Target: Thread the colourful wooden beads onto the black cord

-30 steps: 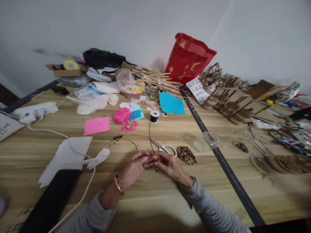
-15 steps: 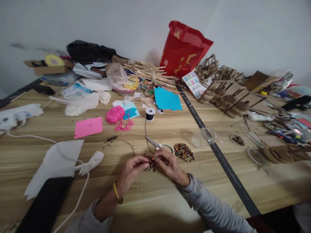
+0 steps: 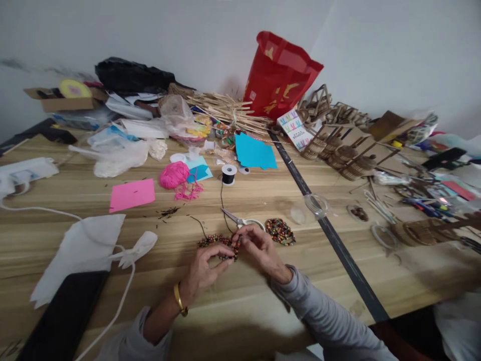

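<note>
Both hands meet at a string of small multicoloured beads [image 3: 212,240] over the wooden table. My left hand [image 3: 209,264], with a gold bangle at the wrist, pinches the lower part of the strand. Fingers bent, my right hand [image 3: 259,246] holds the strand's right end. A dark cord runs from the beads up to a white spool of black cord [image 3: 229,173]. White-handled scissors [image 3: 248,221] lie just beyond my right hand, blades pointing up and left. A second pile of beads [image 3: 280,231] rests to their right.
Pink yarn [image 3: 175,174], pink paper [image 3: 132,195] and blue sheets [image 3: 255,152] lie farther back. A black phone-like slab [image 3: 65,316] and white cable are at left. Clear round lids [image 3: 316,206] and small woven baskets [image 3: 353,163] stand right. Behind is a red bag [image 3: 280,75].
The view has shifted slightly. My left hand has moved a little down, away from the upper beads, so more of the strand shows to the left.
</note>
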The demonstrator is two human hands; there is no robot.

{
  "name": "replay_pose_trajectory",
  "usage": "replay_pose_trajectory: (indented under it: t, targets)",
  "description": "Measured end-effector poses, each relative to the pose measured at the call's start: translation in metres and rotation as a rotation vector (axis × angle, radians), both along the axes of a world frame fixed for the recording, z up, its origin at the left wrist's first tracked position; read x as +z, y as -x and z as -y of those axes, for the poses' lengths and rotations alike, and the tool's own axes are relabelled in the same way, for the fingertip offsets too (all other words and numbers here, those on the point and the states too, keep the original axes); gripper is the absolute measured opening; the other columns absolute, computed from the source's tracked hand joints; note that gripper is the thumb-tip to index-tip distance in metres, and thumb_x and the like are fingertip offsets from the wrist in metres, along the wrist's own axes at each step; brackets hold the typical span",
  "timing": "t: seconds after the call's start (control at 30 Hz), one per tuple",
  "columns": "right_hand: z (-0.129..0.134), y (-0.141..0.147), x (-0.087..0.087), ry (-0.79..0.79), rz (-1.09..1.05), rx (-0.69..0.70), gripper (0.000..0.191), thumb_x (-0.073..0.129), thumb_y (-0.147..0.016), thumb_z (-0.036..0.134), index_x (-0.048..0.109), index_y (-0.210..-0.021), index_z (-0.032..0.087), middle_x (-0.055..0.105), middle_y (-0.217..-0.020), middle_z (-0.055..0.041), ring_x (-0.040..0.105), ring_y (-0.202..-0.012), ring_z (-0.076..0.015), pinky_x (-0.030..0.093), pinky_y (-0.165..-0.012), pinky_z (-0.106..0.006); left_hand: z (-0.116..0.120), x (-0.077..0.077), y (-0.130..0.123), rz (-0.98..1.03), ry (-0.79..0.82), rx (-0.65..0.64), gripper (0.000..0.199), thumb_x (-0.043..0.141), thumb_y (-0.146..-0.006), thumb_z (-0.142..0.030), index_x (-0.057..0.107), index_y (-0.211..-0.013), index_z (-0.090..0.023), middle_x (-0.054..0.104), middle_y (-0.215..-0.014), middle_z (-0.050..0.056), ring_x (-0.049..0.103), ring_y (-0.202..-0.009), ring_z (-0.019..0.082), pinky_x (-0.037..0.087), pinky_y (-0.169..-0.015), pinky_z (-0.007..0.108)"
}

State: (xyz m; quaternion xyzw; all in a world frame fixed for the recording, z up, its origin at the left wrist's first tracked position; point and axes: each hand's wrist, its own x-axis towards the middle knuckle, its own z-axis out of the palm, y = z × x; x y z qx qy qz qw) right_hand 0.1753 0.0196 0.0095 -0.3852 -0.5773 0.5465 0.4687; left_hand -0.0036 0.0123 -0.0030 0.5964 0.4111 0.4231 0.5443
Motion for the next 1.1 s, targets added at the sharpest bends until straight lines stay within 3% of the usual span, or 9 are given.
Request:
replay_pose_trajectory:
  t: [0.1,0.2,0.33,0.47,0.6,0.7,0.8,0.97,1.1]
  targets:
    - [-0.003,-0.004,0.007,0.072,-0.097,0.006,0.030,0.060,-0.084,0.045,0.057,-0.096,0.017,0.064,-0.086,-0.0060,0.063,-0.073,-0.0153,0.053,-0.068,-0.029,0.003,0.006,-0.001,0.022,-0.081,-0.079,0.010,0.070,-0.071,-0.017,0.077,-0.076,-0.021,0.074,-0.089,0.011,0.066,-0.090,0.025,0.047,-0.087,0.035]
    - [-0.006,-0.014,0.017,0.044,-0.029,-0.055,0.029,0.060,-0.084,0.044,0.058,-0.093,0.017,0.064,-0.084,-0.0053,0.062,-0.067,-0.0135,0.052,-0.063,-0.027,0.005,0.011,-0.001,0.054,-0.100,-0.078,0.011,0.069,-0.073,-0.019,0.077,-0.081,-0.021,0.073,-0.099,0.012,0.064,-0.096,0.026,0.045,-0.090,0.037]
    - [-0.006,-0.045,0.035,-0.050,0.126,-0.163,0.027,0.060,-0.085,0.043,0.058,-0.093,0.017,0.064,-0.086,-0.0056,0.060,-0.063,-0.0123,0.052,-0.060,-0.026,0.004,0.010,0.002,0.050,-0.103,-0.024,0.007,0.070,-0.073,-0.023,0.076,-0.076,-0.020,0.074,-0.087,0.010,0.065,-0.084,0.025,0.048,-0.081,0.034]
    - [-0.003,-0.093,0.045,-0.104,0.413,-0.272,0.026,0.056,-0.087,0.042,0.058,-0.099,0.019,0.066,-0.087,-0.0067,0.064,-0.076,-0.0174,0.054,-0.068,-0.029,0.000,0.005,0.003,-0.044,-0.070,0.014,0.009,0.067,-0.075,-0.024,0.074,-0.071,-0.019,0.073,-0.070,0.007,0.065,-0.068,0.021,0.048,-0.068,0.029]
    - [0.001,-0.124,0.044,-0.196,0.827,-0.272,0.028,0.050,-0.090,0.041,0.061,-0.098,0.017,0.068,-0.089,-0.0082,0.065,-0.079,-0.0192,0.053,-0.070,-0.029,-0.003,-0.002,0.006,-0.019,0.006,0.069,0.009,0.067,-0.074,-0.024,0.073,-0.071,-0.018,0.072,-0.067,0.006,0.064,-0.065,0.019,0.048,-0.063,0.026]
    - [0.005,-0.122,0.040,-0.246,1.078,-0.214,0.028,0.046,-0.092,0.039,0.062,-0.098,0.017,0.069,-0.084,-0.0078,0.066,-0.075,-0.0205,0.051,-0.069,-0.031,-0.007,-0.009,0.009,0.004,0.042,0.102,0.009,0.067,-0.074,-0.024,0.073,-0.075,-0.017,0.073,-0.070,0.006,0.065,-0.066,0.019,0.049,-0.063,0.025]
    - [0.006,-0.112,0.042,-0.254,1.123,-0.017,0.031,0.042,-0.094,0.037,0.057,-0.114,0.018,0.070,-0.097,-0.0086,0.067,-0.084,-0.0216,0.052,-0.071,-0.031,-0.009,-0.012,0.012,-0.003,0.039,0.123,0.009,0.068,-0.074,-0.023,0.073,-0.076,-0.017,0.073,-0.070,0.006,0.066,-0.066,0.019,0.049,-0.062,0.025]
    - [-0.001,-0.113,0.053,-0.305,1.177,-0.188,0.035,0.038,-0.096,0.039,0.056,-0.115,0.016,0.069,-0.101,-0.0112,0.067,-0.086,-0.0222,0.050,-0.074,-0.033,-0.012,-0.011,0.014,0.008,0.025,0.140,0.009,0.069,-0.072,-0.023,0.073,-0.073,-0.016,0.073,-0.067,0.006,0.065,-0.063,0.018,0.049,-0.060,0.024]
    - [-0.010,-0.109,0.060,-0.361,1.142,-0.117,0.030,0.041,-0.096,0.038,0.059,-0.110,0.018,0.069,-0.099,-0.0092,0.066,-0.088,-0.0209,0.049,-0.076,-0.031,-0.014,-0.009,0.016,0.011,0.052,0.131,0.014,0.066,-0.073,-0.027,0.071,-0.076,-0.015,0.072,-0.066,0.006,0.065,-0.061,0.017,0.048,-0.056,0.023]
